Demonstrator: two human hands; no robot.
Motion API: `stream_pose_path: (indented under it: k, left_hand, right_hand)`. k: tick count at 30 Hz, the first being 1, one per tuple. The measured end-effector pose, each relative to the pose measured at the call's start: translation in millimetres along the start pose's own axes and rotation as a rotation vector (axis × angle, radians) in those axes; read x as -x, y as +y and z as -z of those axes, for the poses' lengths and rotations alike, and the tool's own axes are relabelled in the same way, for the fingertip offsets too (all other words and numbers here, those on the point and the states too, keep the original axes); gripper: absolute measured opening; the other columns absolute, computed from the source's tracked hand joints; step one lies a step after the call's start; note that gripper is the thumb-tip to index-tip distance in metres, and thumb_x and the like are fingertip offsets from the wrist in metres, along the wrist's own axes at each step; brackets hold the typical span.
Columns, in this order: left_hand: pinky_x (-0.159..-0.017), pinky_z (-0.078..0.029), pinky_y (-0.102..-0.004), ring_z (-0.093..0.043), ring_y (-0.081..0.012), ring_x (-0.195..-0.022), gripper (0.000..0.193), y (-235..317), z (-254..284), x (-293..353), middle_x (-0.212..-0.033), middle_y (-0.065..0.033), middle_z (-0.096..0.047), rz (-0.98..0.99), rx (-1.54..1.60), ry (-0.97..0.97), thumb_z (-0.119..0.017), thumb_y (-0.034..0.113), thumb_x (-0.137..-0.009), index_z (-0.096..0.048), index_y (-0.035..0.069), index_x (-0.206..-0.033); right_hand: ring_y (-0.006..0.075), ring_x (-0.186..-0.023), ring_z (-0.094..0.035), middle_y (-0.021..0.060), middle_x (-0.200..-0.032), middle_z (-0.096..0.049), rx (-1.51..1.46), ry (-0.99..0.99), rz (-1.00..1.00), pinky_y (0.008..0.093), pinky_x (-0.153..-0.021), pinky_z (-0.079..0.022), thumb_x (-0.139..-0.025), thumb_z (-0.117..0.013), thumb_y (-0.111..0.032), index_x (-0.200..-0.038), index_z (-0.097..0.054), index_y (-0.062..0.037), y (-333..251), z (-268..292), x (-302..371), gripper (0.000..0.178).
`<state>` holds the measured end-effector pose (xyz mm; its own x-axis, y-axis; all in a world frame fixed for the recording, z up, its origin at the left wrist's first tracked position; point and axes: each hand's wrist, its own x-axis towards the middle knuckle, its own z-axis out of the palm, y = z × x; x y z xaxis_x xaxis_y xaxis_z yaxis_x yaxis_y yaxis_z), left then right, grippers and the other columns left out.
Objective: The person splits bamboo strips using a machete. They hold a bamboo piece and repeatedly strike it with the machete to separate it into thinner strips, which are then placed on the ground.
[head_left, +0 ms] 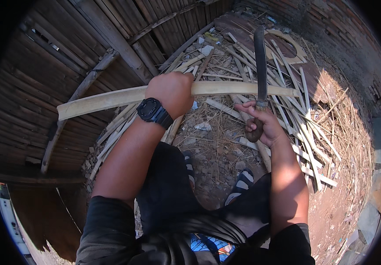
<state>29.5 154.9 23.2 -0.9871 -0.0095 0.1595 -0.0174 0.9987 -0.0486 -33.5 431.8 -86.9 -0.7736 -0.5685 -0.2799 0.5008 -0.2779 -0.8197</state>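
Observation:
My left hand [171,92], with a black watch on its wrist, is closed in a fist around a long pale bamboo strip [111,100]. The strip lies crosswise in front of me, one end out to the left and the other to the right. In my right hand [263,123] is a machete [259,57], its dark blade pointing up and away from me. The blade crosses the strip near its right end; whether they touch I cannot tell. My right fingers curl loosely about the brown handle, with the index finger stretched out to the left.
Many split bamboo strips [307,119] lie heaped on the ground ahead and to the right, among shavings. A bamboo slat wall [27,97] with poles rises on the left, a brick wall [331,35] at the far right. A board with a round hole [303,53] lies behind.

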Motion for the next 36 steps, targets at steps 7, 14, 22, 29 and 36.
stream_pose_path:
  k: [7, 14, 22, 29, 36]
  left_hand:
    - [-0.075, -0.058, -0.0446, -0.072, -0.0323, -0.084, 0.015, 50, 4, -9, -0.088, -0.0123, -0.073, -0.147, -0.048, -0.019, -0.067, 0.013, -0.081, -0.072, 0.009, -0.094]
    - [-0.075, -0.057, -0.0406, -0.072, -0.0301, -0.089, 0.016, 80, 16, -8, -0.097, -0.0099, -0.073, -0.268, -0.131, 0.128, -0.072, 0.016, -0.079, -0.072, 0.01, -0.094]
    - [-0.074, -0.053, -0.0369, -0.068, -0.0261, -0.085, 0.027, 58, 48, 70, -0.096, -0.0067, -0.068, -0.732, 0.4, 0.603, -0.084, 0.024, -0.075, -0.068, 0.008, -0.09]
    - [-0.075, -0.047, -0.0283, -0.061, -0.0155, -0.09, 0.074, -37, 35, 123, -0.116, -0.0084, -0.06, 0.029, 1.37, 0.82, -0.062, 0.067, -0.09, -0.052, 0.003, -0.125]
    - [-0.093, -0.051, -0.0387, -0.059, -0.0297, -0.117, 0.088, -7, 95, 42, -0.129, -0.015, -0.054, -0.067, 1.669, 0.931, -0.041, 0.076, -0.095, -0.04, 0.0, -0.14]
  right_hand:
    - [0.0097, -0.061, -0.047, 0.0059, -0.096, -0.065, -0.416, 0.099, 0.061, 0.0289, -0.062, -0.044, -0.091, -0.069, -0.014, -0.1, -0.056, -0.015, 14, 3, -10, 0.016]
    - [0.0121, -0.061, -0.047, -0.0005, -0.071, -0.046, -0.526, 0.22, 0.127, 0.0306, -0.061, -0.042, -0.09, -0.069, -0.012, -0.099, -0.053, -0.0124, 15, 19, -20, 0.018]
    - [0.0136, -0.065, -0.05, 0.0013, -0.072, -0.048, -0.595, 0.352, 0.131, 0.0317, -0.062, -0.045, -0.089, -0.069, -0.015, -0.104, -0.051, -0.0098, 10, 20, -17, 0.024]
    - [0.014, -0.064, -0.05, 0.0022, -0.075, -0.049, -0.583, 0.349, 0.128, 0.0332, -0.062, -0.046, -0.089, -0.07, -0.014, -0.106, -0.051, -0.0093, 20, 14, -27, 0.026]
    - [0.0108, -0.061, -0.051, 0.0037, -0.082, -0.059, -0.522, 0.369, 0.109, 0.0313, -0.062, -0.046, -0.09, -0.07, -0.015, -0.102, -0.055, -0.0096, 37, -26, -55, 0.021]
